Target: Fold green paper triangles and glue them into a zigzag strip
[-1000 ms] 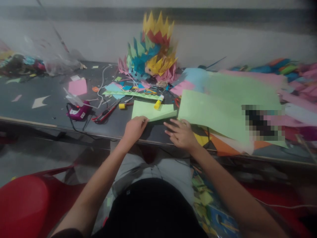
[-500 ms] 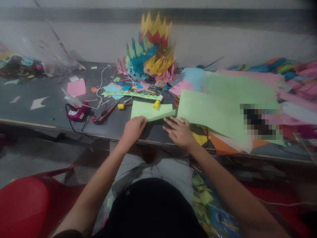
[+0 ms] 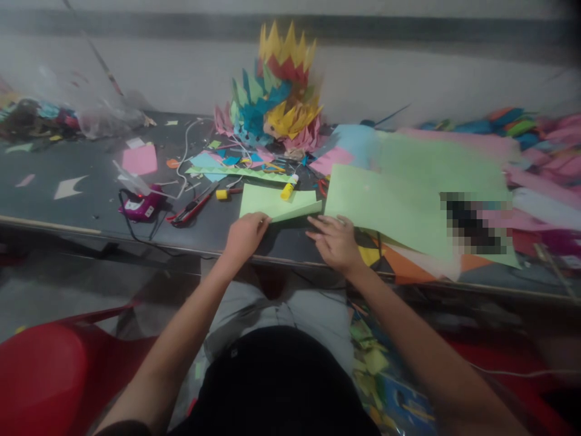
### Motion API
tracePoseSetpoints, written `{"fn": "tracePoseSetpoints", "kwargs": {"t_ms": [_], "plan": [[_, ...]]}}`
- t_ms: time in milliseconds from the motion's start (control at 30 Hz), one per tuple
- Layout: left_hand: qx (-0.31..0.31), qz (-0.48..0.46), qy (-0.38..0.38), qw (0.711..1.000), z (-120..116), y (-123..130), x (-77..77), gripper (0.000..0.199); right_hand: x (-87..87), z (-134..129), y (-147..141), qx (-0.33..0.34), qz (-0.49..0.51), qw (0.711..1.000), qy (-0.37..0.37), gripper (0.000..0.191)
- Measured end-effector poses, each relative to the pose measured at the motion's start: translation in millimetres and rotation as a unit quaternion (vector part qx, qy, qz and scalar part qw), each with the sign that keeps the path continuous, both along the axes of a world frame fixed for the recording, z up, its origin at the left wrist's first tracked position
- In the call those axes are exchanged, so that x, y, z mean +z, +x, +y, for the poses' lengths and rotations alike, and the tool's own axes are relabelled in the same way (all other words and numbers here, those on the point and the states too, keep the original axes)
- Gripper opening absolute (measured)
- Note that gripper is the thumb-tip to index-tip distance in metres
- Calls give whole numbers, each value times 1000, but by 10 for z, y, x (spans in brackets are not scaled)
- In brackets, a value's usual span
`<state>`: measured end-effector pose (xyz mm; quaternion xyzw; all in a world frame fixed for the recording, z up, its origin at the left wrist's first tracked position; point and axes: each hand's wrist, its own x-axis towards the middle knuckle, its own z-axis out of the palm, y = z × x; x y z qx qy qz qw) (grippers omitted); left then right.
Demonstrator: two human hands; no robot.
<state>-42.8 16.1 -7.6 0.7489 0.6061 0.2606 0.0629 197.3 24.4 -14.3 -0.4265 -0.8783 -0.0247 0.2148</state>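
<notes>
A light green sheet lies at the table's front, its near edge folded up. My left hand pinches that sheet at its lower left corner. To the right of the sheet, my right hand rests with fingers spread, holding nothing, near a larger green sheet. A yellow glue stick lies on the far part of the folded sheet. Behind it stretches a green zigzag-edged strip.
Coloured paper crowns stand at the back. On the left are a red cutter, a purple power socket with cords, and a pink paper. Orange paper overhangs the front edge. A red chair is at lower left.
My right hand has shifted slightly right, away from the folded sheet. My left hand and the sheet have stayed in place.
</notes>
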Motion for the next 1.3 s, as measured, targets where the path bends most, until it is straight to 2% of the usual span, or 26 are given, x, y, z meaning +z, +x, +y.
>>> {"fn": "tracePoseSetpoints", "kwargs": {"t_ms": [133, 367, 500, 700, 867, 1067, 1300], "plan": [[0, 0, 0, 1000, -1, 1, 2, 26, 9, 12, -25, 26, -43, 998, -29, 36], [3, 2, 6, 1000, 2, 1, -4, 26, 10, 29, -32, -7, -13, 1000, -27, 40], [3, 1, 5, 1000, 6, -5, -15, 26, 9, 49, -33, 25, -31, 996, -80, 39], [2, -2, 6, 1000, 0, -4, -16, 27, -36, 103, -8, 10, 71, 992, -101, 43], [-1, -3, 9, 1000, 4, -2, -15, 27, -24, 92, -19, 40, 12, 992, -118, 38], [4, 2, 7, 1000, 4, -6, -13, 28, 7, 95, 23, 32, 130, 986, -100, 38], [0, 3, 11, 1000, 3, -1, -13, 26, 21, 55, -22, 62, 23, 994, -89, 34]]}}
